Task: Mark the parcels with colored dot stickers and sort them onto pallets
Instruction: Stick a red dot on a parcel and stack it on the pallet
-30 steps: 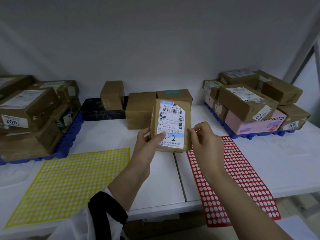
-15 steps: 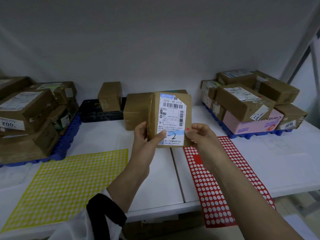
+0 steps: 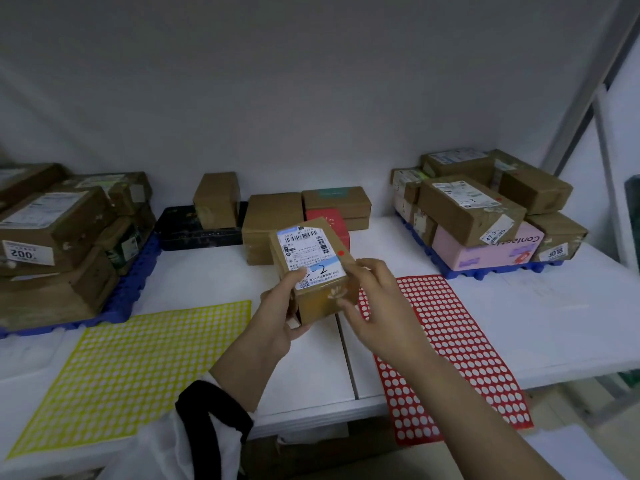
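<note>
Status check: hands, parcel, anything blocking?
Left hand grips parcel off the table. Right hand against its right side, grip unclear. Red dot sticker on top, beside the label. Nothing blocking in view.

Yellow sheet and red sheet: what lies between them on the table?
Head view: bare white table with a seam; the held parcel hangs above it.

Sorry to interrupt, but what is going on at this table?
A person is marking parcels with dot stickers. The left hand grips a small parcel, which bears a red dot beside its label; the right hand touches its right side. A red sheet lies on the right, a yellow sheet on the left. The left pallet and right pallet hold stacked parcels; more boxes wait at the back.
</note>
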